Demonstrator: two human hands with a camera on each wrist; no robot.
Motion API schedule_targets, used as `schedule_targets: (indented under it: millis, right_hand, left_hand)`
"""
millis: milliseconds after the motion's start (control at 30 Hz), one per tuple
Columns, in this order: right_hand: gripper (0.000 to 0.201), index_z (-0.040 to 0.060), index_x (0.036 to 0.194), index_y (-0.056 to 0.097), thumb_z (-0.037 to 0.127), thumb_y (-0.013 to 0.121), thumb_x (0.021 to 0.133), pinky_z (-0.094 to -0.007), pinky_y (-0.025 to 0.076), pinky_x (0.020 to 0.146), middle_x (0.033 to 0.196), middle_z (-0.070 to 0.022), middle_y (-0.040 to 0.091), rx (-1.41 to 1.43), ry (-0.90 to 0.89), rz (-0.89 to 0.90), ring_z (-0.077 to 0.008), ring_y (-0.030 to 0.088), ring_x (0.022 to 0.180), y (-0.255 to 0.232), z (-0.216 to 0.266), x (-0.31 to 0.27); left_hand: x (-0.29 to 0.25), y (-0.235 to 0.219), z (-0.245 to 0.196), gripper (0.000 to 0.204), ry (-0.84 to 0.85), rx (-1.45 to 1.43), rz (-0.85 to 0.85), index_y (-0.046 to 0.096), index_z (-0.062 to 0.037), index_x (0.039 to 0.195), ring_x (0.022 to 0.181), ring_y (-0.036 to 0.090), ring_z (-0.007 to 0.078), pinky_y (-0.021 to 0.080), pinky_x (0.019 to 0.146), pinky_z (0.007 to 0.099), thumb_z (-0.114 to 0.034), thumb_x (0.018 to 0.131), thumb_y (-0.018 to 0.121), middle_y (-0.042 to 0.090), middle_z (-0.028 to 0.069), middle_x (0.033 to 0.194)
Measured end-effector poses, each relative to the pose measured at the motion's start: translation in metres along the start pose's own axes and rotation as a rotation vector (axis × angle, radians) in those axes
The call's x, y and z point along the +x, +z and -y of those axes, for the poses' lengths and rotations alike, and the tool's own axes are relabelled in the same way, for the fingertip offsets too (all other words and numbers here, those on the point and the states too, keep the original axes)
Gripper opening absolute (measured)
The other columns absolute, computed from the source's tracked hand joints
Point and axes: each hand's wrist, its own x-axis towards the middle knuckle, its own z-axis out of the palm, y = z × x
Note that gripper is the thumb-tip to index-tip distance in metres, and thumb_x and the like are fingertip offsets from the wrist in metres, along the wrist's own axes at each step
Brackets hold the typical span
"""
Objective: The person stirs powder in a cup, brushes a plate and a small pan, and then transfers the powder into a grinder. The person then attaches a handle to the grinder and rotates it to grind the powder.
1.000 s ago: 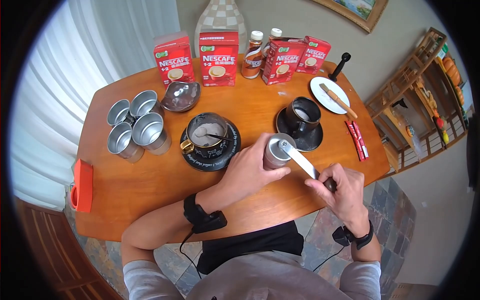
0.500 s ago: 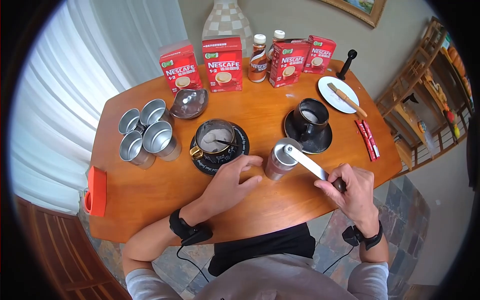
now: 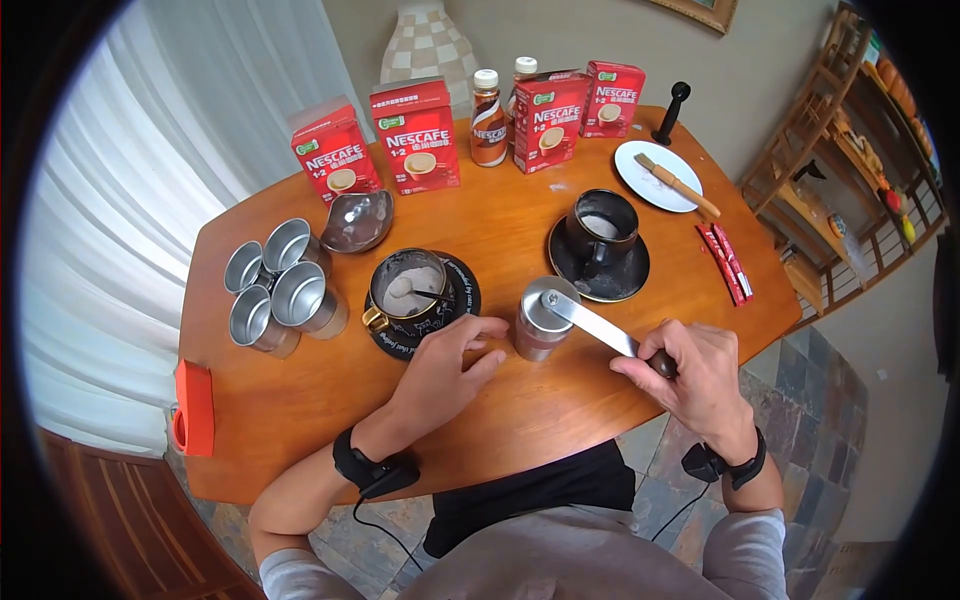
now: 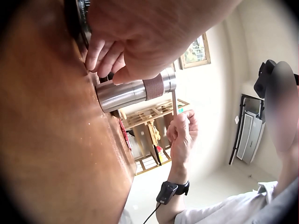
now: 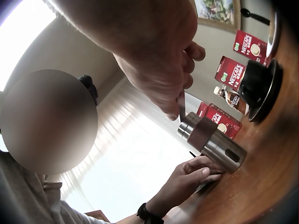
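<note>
A silver hand coffee grinder (image 3: 545,328) with a brown ribbed band (image 4: 153,87) stands upright on the wooden table. The fingers of my right hand (image 3: 703,380) hold the dark knob (image 3: 662,364) at the end of its flat crank arm (image 3: 600,328). My left hand (image 3: 445,368) is off the grinder, just left of it, fingers loosely bent and nothing in them. Beyond that hand, a black cup (image 3: 398,325) with a gold handle holds pale powder and a spoon (image 3: 430,295). Behind the grinder sits a second black cup (image 3: 612,247) on a dark saucer (image 3: 625,287).
Several metal cups (image 3: 310,297) and a dark glass bowl (image 3: 357,222) are on the left, with an orange-red object (image 3: 197,410) at the edge. Red Nescafe boxes (image 3: 415,140) and bottles (image 3: 488,125) line the back. A brush (image 3: 675,185) lies on a white plate (image 3: 635,185) near red sachets (image 3: 725,262).
My left hand has let go of the grinder's body and drawn back to the left. My right hand has stayed on the crank knob.
</note>
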Motion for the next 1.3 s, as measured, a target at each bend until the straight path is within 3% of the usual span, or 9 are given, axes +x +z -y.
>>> schedule_targets:
  millis: [33, 133, 233, 533, 733, 933, 1067, 1167, 1300]
  right_hand:
    - [0.036, 0.0113, 0.083, 0.061, 0.036, 0.087, 0.086, -0.0323, 0.042, 0.048, 0.056, -0.0017, 0.055, 0.003, -0.002, 0.0, -0.0203, 0.057, 0.047, 0.0, 0.0, 0.0]
    - [0.035, 0.0114, 0.083, 0.061, 0.035, 0.087, 0.086, -0.0326, 0.041, 0.047, 0.056, -0.0019, 0.054, 0.008, -0.008, -0.001, -0.0206, 0.057, 0.047, 0.001, -0.002, 0.0]
    - [0.036, 0.0113, 0.082, 0.061, 0.035, 0.087, 0.086, -0.0327, 0.041, 0.047, 0.056, -0.002, 0.054, 0.008, -0.017, -0.007, -0.0207, 0.057, 0.047, 0.001, -0.003, 0.0]
    - [0.036, 0.0113, 0.083, 0.06, 0.034, 0.088, 0.085, -0.0327, 0.041, 0.047, 0.057, -0.0026, 0.056, 0.023, -0.022, -0.007, -0.0215, 0.058, 0.048, 0.0, -0.004, 0.001]
    - [0.035, 0.0114, 0.083, 0.06, 0.034, 0.087, 0.086, -0.0327, 0.043, 0.048, 0.058, -0.0028, 0.057, 0.027, -0.016, -0.004, -0.0217, 0.059, 0.049, -0.001, -0.004, 0.002]
    - [0.034, 0.0118, 0.084, 0.06, 0.034, 0.086, 0.087, -0.0328, 0.043, 0.048, 0.058, -0.0028, 0.057, 0.02, -0.022, 0.0, -0.022, 0.059, 0.048, -0.002, -0.005, 0.002]
    - [0.035, 0.0119, 0.084, 0.06, 0.035, 0.086, 0.087, -0.0331, 0.042, 0.047, 0.058, -0.0029, 0.057, 0.012, -0.023, -0.002, -0.0221, 0.058, 0.048, 0.0, -0.006, 0.002]
    - [0.035, 0.0118, 0.085, 0.06, 0.036, 0.086, 0.087, -0.0333, 0.042, 0.047, 0.058, -0.0031, 0.056, 0.009, -0.015, 0.002, -0.0221, 0.058, 0.049, -0.002, -0.006, 0.004]
    - [0.036, 0.0116, 0.085, 0.06, 0.036, 0.086, 0.086, -0.0333, 0.041, 0.047, 0.058, -0.0033, 0.056, 0.008, -0.006, -0.004, -0.0222, 0.058, 0.049, -0.001, -0.006, 0.005]
  left_hand:
    - [0.0, 0.0, 0.0, 0.032, 0.004, 0.005, -0.001, 0.063, 0.0025, 0.129, 0.116, 0.07, 0.0215, 0.056, 0.105, 0.0369, -0.003, 0.098, 0.069, 0.072, 0.0136, 0.125]
    - [0.0, 0.002, 0.001, 0.033, 0.035, 0.011, -0.029, 0.064, 0.0016, 0.128, 0.112, 0.073, 0.035, 0.059, 0.096, 0.039, -0.008, 0.097, 0.069, 0.072, 0.0197, 0.122]
    - [0.0, 0.001, -0.005, 0.03, -0.033, 0.024, -0.016, 0.064, 0.0028, 0.127, 0.114, 0.071, 0.0219, 0.057, 0.103, 0.0374, -0.002, 0.098, 0.068, 0.072, 0.0136, 0.123]
    - [0.0, 0.002, -0.007, 0.026, -0.049, 0.004, -0.035, 0.065, 0.0034, 0.125, 0.111, 0.072, 0.0217, 0.058, 0.1, 0.0342, 0.002, 0.099, 0.065, 0.072, 0.0138, 0.117]
    - [-0.005, -0.001, -0.007, 0.022, -0.032, 0.117, -0.029, 0.067, 0.0021, 0.122, 0.097, 0.071, 0.0193, 0.056, 0.087, 0.0316, 0.003, 0.101, 0.061, 0.072, 0.0131, 0.107]
    - [-0.004, -0.001, -0.003, 0.02, 0.059, 0.172, -0.057, 0.068, 0.0012, 0.12, 0.091, 0.07, 0.0202, 0.054, 0.082, 0.0316, 0.002, 0.101, 0.061, 0.072, 0.0134, 0.104]
    - [-0.003, -0.009, 0.004, 0.021, 0.01, 0.179, -0.089, 0.068, 0.0011, 0.12, 0.098, 0.072, 0.0246, 0.055, 0.087, 0.0327, 0.002, 0.099, 0.064, 0.072, 0.0147, 0.106]
    - [-0.003, -0.008, 0.004, 0.023, 0.08, 0.205, -0.091, 0.068, 0.0018, 0.119, 0.102, 0.071, 0.0267, 0.055, 0.09, 0.0348, 0.001, 0.097, 0.068, 0.072, 0.0148, 0.107]
    - [0.004, -0.007, 0.002, 0.043, 0.122, 0.175, -0.074, 0.062, 0.0008, 0.131, 0.11, 0.07, 0.0295, 0.054, 0.096, 0.0367, -0.008, 0.091, 0.078, 0.07, 0.0152, 0.119]
